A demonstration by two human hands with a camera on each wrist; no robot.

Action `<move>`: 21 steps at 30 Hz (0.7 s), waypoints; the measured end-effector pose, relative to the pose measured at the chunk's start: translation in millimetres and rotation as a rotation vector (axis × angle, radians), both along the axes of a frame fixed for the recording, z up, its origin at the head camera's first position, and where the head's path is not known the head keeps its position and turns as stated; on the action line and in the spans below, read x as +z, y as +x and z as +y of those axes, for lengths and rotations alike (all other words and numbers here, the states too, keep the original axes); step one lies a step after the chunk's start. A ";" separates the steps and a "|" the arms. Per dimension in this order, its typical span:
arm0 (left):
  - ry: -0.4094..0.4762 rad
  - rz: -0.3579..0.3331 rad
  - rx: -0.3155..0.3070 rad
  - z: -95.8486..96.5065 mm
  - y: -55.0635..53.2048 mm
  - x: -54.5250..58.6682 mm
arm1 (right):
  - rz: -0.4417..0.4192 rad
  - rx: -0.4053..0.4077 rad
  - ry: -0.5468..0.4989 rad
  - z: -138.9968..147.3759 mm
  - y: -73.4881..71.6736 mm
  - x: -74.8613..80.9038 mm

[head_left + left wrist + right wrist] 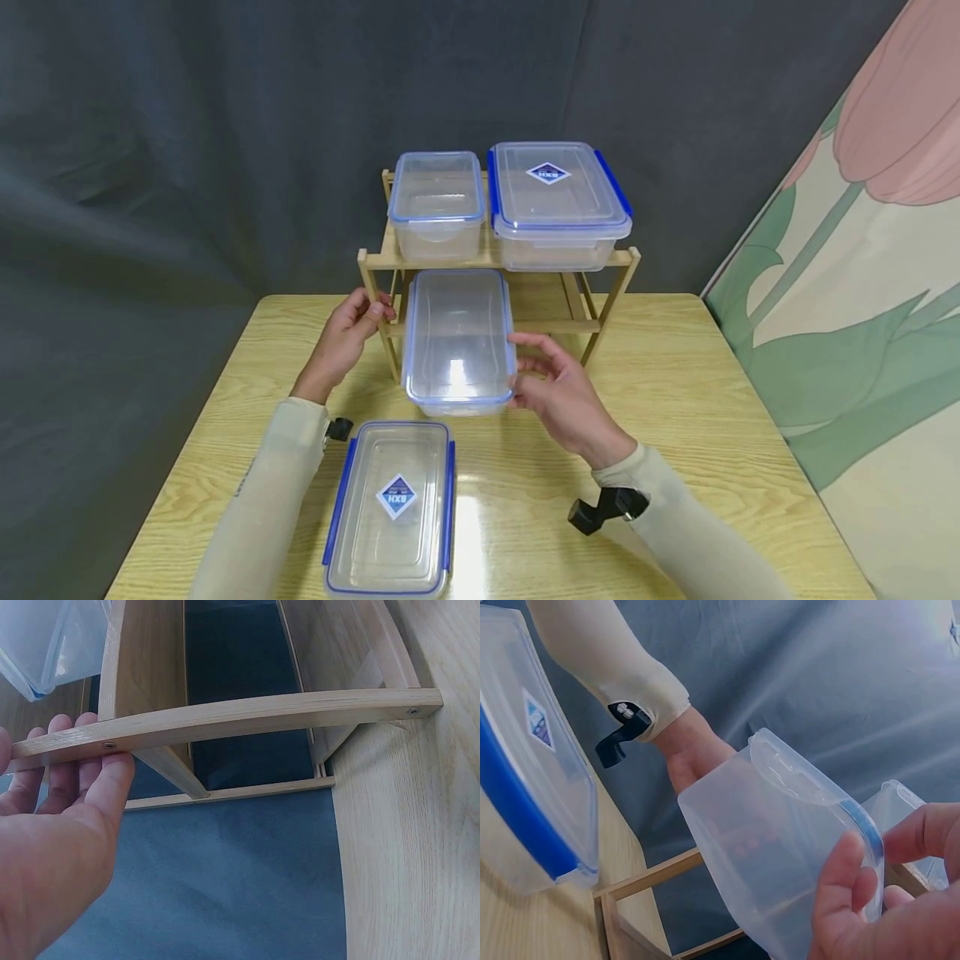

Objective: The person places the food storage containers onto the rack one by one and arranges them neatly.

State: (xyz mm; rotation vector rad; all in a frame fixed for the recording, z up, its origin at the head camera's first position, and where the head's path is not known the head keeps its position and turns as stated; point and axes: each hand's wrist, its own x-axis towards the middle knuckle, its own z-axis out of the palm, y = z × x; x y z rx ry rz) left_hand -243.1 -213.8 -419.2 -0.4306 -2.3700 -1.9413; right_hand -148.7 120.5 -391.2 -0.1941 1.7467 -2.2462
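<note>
My right hand [558, 396] grips the right edge of a clear plastic food container [459, 333] with a pale blue rim. The container is held at the front of the lower shelf of a wooden two-tier rack [495, 258]. In the right wrist view, the thumb and fingers [840, 881] pinch the container's rim [866, 832]. My left hand [345, 337] holds the rack's front left leg. The left wrist view shows that hand [67, 832] with its fingers and thumb round the wooden leg [247, 716].
On the rack's top shelf stand a smaller clear container [438, 200] and a wide one with blue side clips [558, 196]. Another blue-clipped container [393, 508] lies on the wooden table [540, 533] in front. Behind hangs a dark curtain [300, 125]; a flowered cloth [862, 292] is at right.
</note>
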 end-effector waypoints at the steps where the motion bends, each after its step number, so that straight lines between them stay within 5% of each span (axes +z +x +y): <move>1: 0.002 0.001 -0.001 -0.2 -0.1 -0.1 | -0.006 -0.004 -0.003 -0.9 -1.3 1.3; 21: 0.010 0.007 -0.005 -2.2 -1.5 -2.8 | -0.054 -0.064 -0.046 -12.8 -24.7 18.0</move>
